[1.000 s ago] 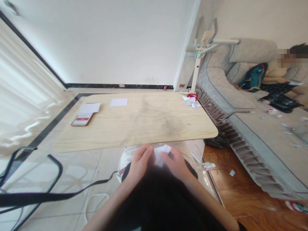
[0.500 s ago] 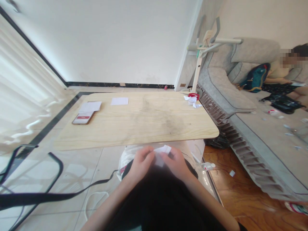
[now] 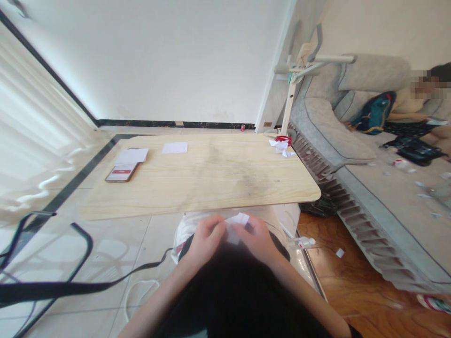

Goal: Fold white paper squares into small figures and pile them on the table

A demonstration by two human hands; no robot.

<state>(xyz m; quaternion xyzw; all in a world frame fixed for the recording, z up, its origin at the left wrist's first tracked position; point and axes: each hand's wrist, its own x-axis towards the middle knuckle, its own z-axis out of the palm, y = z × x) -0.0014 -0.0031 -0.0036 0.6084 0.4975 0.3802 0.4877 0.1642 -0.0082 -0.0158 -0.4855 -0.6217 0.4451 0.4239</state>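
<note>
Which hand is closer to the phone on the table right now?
Left. The left hand is nearer the body than the phone and right of it; the right hand is farther right, across the white paper both hold.

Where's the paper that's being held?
In the head view, the paper is low centre, between left hand and right hand, by the table's near edge.

Bright light is coming from the curtain (image 3: 28, 136) left of the counter (image 3: 169, 185). Behind the counter, the wall (image 3: 176, 61) is glowing white. In front of the counter, floor tiles (image 3: 116, 249) are shining and the white paper (image 3: 231, 229) is looking blurry. Right of the counter, the sofa (image 3: 384, 192) is looking stretched and bent.
</note>
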